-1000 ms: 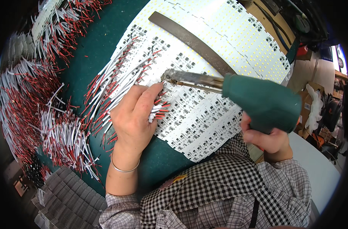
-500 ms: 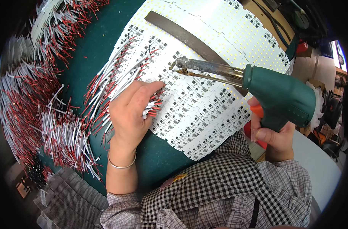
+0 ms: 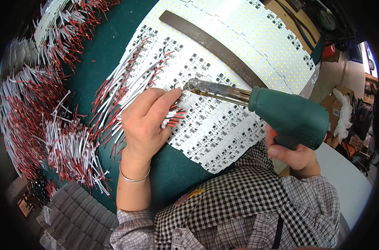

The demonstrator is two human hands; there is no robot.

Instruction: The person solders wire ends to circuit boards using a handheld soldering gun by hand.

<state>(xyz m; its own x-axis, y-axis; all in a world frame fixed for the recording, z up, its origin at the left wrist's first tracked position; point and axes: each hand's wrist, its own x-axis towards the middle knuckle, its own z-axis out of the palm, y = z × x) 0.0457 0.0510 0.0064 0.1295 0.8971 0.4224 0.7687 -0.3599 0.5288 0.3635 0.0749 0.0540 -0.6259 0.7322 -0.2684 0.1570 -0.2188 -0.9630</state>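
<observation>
My left hand lies over the left part of a white LED circuit board sheet. Its fingers are closed around a small bundle of short red and white wires, whose ends stick out past the thumb. The index fingertip presses close to the board. In my right hand is a green soldering gun, held by its grip with a finger at the orange trigger. The gun's metal tip is right by my left fingertips, low over the board; whether it touches is hard to see. Rows of wires stand along the board's left side.
A curved dark metal strip lies across the boards. Heaps of red and white wires cover the left of the green table. Stacked grey strips sit at lower left, cables at upper right.
The soldering gun has moved left and slightly down, bringing its tip to my left fingertips. My left hand has shifted slightly right, still holding the wires.
</observation>
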